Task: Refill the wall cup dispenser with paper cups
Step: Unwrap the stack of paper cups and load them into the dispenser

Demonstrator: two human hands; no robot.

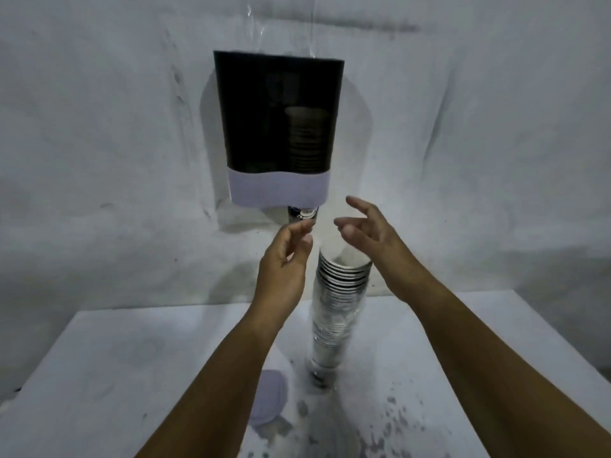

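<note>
The wall cup dispenser (pixel 279 110) hangs on the wall, dark and see-through with a white base band. A short stack of cups shows inside it, and one cup's bottom (pixel 302 214) pokes out below. A tall stack of paper cups (pixel 337 309) stands upright on the table, still in a clear sleeve. My left hand (pixel 284 262) is raised just under the dispenser's outlet, fingers apart, near the protruding cup. My right hand (pixel 370 233) hovers above the tall stack's rim, fingers spread, holding nothing.
A white table (pixel 115 358) sits against the white wall, with dark specks at its front right. A pale round lid-like object (pixel 267 398) lies on the table left of the stack's foot. A clear plastic strip (pixel 281 28) hangs above the dispenser.
</note>
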